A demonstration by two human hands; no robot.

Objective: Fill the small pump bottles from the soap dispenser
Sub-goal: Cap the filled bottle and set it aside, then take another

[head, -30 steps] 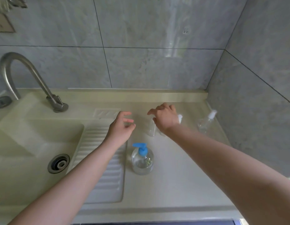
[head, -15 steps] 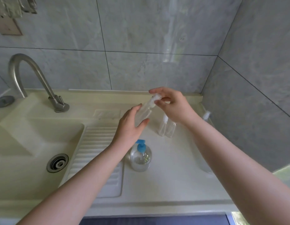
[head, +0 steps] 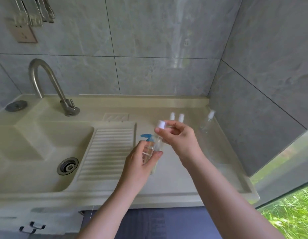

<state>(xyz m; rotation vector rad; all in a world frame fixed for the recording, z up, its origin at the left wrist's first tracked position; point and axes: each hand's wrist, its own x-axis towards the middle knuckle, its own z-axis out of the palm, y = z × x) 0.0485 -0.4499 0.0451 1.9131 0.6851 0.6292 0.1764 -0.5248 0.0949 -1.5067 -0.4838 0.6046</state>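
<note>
Gripping the small bottle [head: 155, 144] upright (cap up), left hand [head: 141, 163]; right hand [head: 180, 142] fingers pinch its cap [head: 161, 124].

Head-worn view, forward and down, close over the counter [head: 184, 178].

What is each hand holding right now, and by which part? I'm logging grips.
Both hold one small clear pump bottle: the left hand grips its body, and the right hand pinches its white cap at the top.
</note>
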